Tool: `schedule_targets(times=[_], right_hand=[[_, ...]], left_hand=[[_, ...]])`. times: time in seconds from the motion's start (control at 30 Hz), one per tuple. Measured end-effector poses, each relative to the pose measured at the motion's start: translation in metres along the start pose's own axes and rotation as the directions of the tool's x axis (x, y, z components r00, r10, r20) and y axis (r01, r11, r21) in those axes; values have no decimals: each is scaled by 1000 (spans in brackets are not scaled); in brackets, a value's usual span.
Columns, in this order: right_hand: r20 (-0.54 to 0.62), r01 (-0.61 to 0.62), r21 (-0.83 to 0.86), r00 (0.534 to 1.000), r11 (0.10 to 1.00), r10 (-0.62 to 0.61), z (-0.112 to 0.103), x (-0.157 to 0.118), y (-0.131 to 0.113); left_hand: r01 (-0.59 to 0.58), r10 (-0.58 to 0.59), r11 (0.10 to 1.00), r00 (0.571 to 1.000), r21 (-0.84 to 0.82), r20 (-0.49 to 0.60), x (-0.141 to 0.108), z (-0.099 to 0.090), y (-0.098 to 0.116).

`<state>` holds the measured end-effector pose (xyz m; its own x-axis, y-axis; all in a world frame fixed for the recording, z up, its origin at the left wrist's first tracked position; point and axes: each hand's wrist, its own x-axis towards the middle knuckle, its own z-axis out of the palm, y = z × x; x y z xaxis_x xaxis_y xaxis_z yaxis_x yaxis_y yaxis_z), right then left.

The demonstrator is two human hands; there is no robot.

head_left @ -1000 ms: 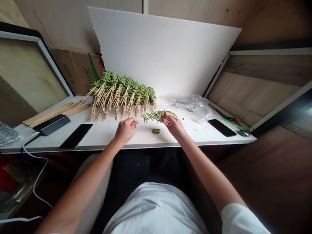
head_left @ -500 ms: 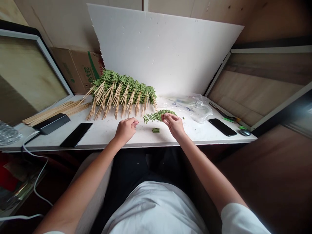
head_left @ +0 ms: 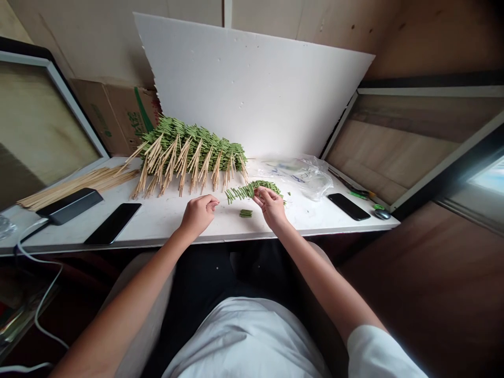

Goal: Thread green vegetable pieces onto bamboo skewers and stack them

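My left hand [head_left: 199, 214] is closed, pinching the end of a thin bamboo skewer that hardly shows between my hands. Cut green bean pieces [head_left: 237, 193] are threaded crosswise in a row along that skewer. At the right end of this row, the thumb and fingers of my right hand [head_left: 271, 206] are pinched together on a bean piece, which they mostly hide. Loose cut green beans [head_left: 271, 185] lie just behind the right hand. A small bundle of bean pieces [head_left: 246, 213] rests on the white table [head_left: 212, 231] between my hands.
Behind, many finished green bean skewers [head_left: 192, 136] are stacked, sticks toward me. Bare bamboo skewers [head_left: 79, 184], a black box [head_left: 73, 205] and a phone [head_left: 114, 223] lie left. At right are a plastic bag [head_left: 311, 178], another phone [head_left: 348, 206] and a mouse [head_left: 381, 214]. A white foam board [head_left: 255, 89] stands behind.
The whole view has shifted slightly, so things sit a bit further left and lower. Both hands keep their pinch, with the row of bean pieces still between them.
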<state>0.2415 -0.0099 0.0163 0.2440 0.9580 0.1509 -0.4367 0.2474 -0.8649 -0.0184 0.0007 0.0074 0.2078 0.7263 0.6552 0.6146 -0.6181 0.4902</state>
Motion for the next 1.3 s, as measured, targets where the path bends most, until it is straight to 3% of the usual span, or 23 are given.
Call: schedule_targets(times=[0.37, 0.8, 0.93, 1.07, 1.3], right_hand=[[-15, 16, -12, 1000, 1000, -16, 1, -4, 6], [24, 8, -6, 1000, 1000, -7, 2, -8, 17], [40, 7, -31, 999, 999, -6, 2, -8, 14], [29, -45, 51, 999, 998, 44, 5, -8, 6], [-1, -29, 32, 1000, 999, 29, 5, -8, 1]], left_hand=[[2, -2, 1000, 1000, 29, 14, -5, 8, -2], [-13, 9, 994, 999, 106, 40, 1, -2, -12], [-40, 36, 993, 999, 107, 38, 4, -9, -14], [-62, 62, 994, 998, 93, 0, 7, -14, -9], [-44, 44, 994, 999, 100, 3, 4, -10, 0]])
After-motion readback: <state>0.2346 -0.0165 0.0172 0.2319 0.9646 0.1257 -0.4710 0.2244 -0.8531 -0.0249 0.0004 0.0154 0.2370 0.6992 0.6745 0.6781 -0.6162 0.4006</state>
